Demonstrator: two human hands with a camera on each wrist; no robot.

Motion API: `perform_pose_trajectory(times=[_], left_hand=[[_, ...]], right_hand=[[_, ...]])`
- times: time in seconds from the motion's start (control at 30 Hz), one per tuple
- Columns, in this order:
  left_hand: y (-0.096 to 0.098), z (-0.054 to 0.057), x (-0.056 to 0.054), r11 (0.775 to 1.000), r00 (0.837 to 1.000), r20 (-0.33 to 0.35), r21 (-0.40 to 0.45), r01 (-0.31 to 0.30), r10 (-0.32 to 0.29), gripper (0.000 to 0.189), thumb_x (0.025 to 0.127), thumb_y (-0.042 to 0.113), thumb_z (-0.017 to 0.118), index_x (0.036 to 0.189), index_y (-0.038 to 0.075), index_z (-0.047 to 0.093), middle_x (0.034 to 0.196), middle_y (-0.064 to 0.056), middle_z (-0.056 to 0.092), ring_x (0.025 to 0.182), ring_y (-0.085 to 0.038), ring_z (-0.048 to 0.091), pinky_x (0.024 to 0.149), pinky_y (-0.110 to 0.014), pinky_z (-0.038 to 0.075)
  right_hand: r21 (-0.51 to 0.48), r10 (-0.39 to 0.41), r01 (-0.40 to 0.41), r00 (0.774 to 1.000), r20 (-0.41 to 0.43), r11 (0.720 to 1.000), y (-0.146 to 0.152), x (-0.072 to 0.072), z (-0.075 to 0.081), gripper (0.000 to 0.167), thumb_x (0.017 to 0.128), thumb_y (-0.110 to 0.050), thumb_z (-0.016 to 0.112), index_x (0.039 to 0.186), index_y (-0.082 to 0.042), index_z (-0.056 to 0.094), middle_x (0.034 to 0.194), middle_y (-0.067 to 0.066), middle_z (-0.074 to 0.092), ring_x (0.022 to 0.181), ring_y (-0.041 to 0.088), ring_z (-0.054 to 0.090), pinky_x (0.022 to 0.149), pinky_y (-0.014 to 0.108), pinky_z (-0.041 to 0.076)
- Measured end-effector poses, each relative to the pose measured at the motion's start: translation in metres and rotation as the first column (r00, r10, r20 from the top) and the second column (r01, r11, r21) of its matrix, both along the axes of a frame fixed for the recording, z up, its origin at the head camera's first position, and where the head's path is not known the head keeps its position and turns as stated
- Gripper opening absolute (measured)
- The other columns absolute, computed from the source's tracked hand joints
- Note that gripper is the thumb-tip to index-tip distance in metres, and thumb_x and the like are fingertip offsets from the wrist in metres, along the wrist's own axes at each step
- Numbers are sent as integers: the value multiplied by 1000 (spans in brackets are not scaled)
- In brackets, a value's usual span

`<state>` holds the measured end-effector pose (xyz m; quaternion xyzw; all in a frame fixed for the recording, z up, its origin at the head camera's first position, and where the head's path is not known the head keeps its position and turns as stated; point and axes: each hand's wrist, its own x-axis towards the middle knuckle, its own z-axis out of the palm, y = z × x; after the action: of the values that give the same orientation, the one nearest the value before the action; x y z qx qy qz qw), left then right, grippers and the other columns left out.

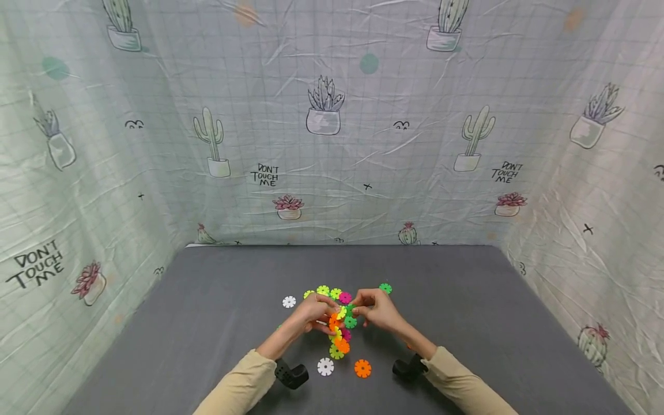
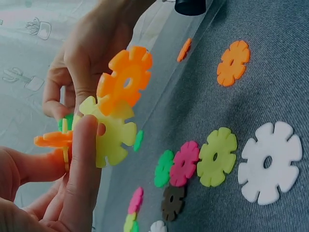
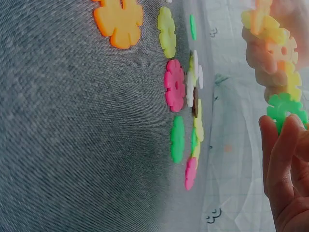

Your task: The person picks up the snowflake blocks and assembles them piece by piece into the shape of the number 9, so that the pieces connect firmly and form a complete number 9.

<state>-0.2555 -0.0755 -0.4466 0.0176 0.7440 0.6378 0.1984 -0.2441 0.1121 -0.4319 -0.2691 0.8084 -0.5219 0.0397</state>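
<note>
Above the table, my left hand grips a chain of notched plastic flower discs, orange and yellow, slotted into each other. An orange disc and a yellow disc stick out past its fingers in the left wrist view. Facing it, my right hand pinches a green disc between thumb and fingers. This green disc meets the yellow end of the chain in the right wrist view; I cannot tell whether the two are slotted together. The left fingers hide part of the chain.
Loose discs lie on the dark grey cloth-covered table: a white one and an orange one at the front, another white one left, a green one behind. Several more lie beneath the hands. A printed curtain surrounds the table.
</note>
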Motion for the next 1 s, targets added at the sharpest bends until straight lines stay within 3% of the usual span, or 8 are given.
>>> perform_pose_trajectory(times=[0.37,0.57,0.83,1.0], left_hand=[[-2,-5,0,999,999,20,-35,39,-38,16,83,3,56,92,-7,65,73,-9,65,56,-17,65,54,-37,54],[-4,-3,0,998,998,24,-38,58,-57,16,83,4,56,92,-6,65,77,-13,68,58,-19,66,54,-36,54],[-4,-3,0,999,999,37,-29,41,-40,17,84,6,57,95,-5,66,72,-9,66,58,-18,66,54,-35,54],[-4,-5,2,1000,1000,-4,-14,13,-13,19,83,6,59,96,-7,64,71,-6,59,55,-16,64,52,-35,54]], right_hand=[[75,36,-37,999,13,997,5,3,7,12,84,-1,57,91,5,64,79,29,60,56,3,51,50,52,48],[83,48,-46,999,-19,996,5,1,5,15,85,-2,57,95,3,66,82,25,59,56,3,49,48,50,48],[34,20,-19,999,-48,999,1,4,4,16,85,-1,55,97,7,64,83,21,56,52,20,51,48,44,50],[-29,-19,18,999,-45,999,0,-4,-12,14,85,-1,56,96,5,63,84,25,58,58,35,55,53,47,50]])
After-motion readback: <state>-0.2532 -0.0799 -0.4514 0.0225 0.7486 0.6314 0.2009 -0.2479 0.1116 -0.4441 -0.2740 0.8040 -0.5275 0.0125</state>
